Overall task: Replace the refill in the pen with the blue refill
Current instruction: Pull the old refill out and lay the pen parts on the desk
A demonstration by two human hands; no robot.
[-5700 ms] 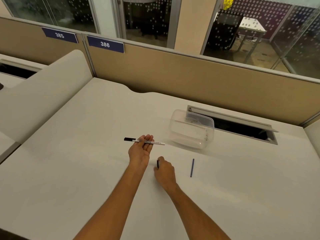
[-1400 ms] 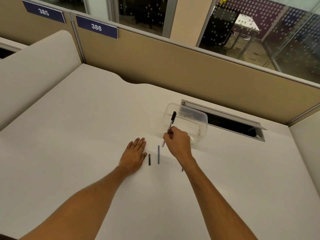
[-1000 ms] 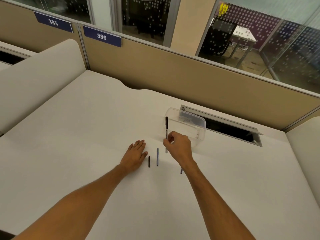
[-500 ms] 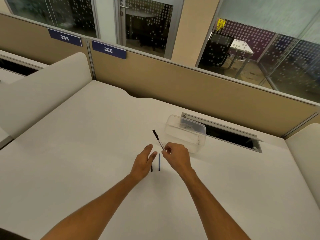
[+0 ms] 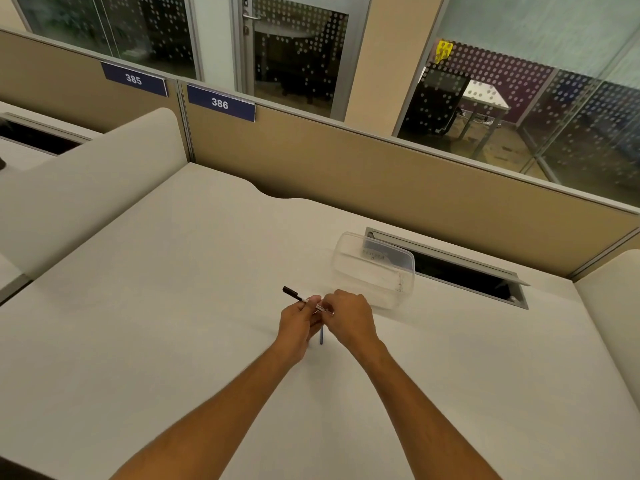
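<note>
Above the desk (image 5: pixel 173 306), both hands now pinch the pen (image 5: pixel 298 298): left hand (image 5: pixel 298 322) has joined right hand (image 5: pixel 348 317).

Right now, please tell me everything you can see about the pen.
The pen is slim, with a black cap at its far left end and a white, seemingly plastic barrel with small print. It is held above the desk, tilted, cap pointing up and left. The left hand grips the middle; the right hand holds the near end, which looks clear. Its tip is hidden by the fingers.
</note>
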